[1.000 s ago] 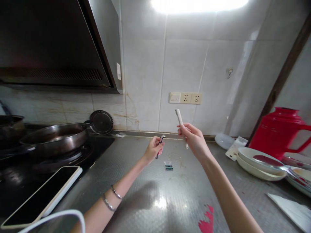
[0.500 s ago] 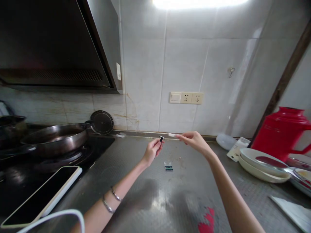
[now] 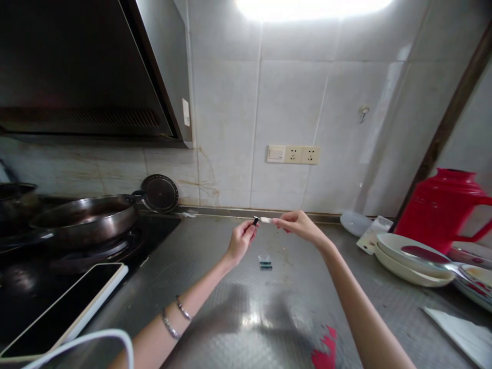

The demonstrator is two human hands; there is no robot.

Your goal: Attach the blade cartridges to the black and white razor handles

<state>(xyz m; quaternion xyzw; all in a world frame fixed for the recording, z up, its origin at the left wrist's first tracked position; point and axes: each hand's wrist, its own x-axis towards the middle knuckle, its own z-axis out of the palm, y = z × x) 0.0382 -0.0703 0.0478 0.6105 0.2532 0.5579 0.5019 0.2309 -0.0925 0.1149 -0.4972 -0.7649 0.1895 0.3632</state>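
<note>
My left hand point(image 3: 241, 241) is raised over the steel counter and pinches a small black razor head point(image 3: 255, 221). My right hand point(image 3: 296, 225) holds a white handle point(image 3: 266, 220) lying level, its tip pointed left. The handle's tip sits right next to the black piece; I cannot tell whether they touch. On the counter below the hands lies a small clear packet with dark green pieces point(image 3: 265, 263).
A frying pan point(image 3: 82, 218) sits on the stove at left, with a tablet point(image 3: 63, 307) and white cable in front. At right stand a red jug point(image 3: 442, 207), stacked plates point(image 3: 411, 259) and a white box point(image 3: 371, 234). Wall sockets point(image 3: 294, 154) are behind.
My right hand has swung the white handle from upright down to level and brought its tip up against the black piece. My left hand rose slightly.
</note>
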